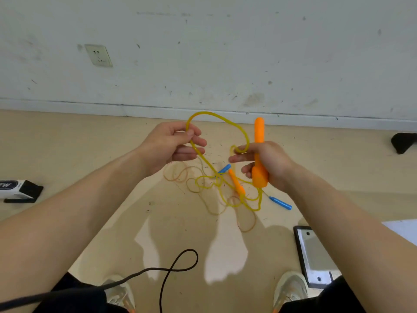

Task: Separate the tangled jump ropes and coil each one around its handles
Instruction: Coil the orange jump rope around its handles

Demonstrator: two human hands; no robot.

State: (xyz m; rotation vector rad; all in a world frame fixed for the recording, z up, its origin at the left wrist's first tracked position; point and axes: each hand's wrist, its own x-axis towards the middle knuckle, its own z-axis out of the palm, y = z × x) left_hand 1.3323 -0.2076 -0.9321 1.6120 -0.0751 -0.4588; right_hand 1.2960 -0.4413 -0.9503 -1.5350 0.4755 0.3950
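Observation:
My right hand (pixel 265 162) grips an orange jump-rope handle (pixel 259 134) held upright, with a turn of the yellow rope (pixel 222 119) looped over its fingers. My left hand (pixel 174 143) pinches the same yellow rope, which arcs between the two hands. Below them on the floor the rest of the yellow rope lies tangled with a thin clear-brown rope (pixel 180 175). The second orange handle (pixel 236 182) lies in that tangle. Two blue handles (pixel 224 169) (pixel 281 203) of the other rope lie beside it.
A black cable (pixel 178 267) loops across the floor near my shoes (pixel 291 288). A grey plate with a black rim (pixel 312 254) lies at the right, a black-and-white box (pixel 19 190) at the left, a dark object (pixel 402 142) by the wall at far right.

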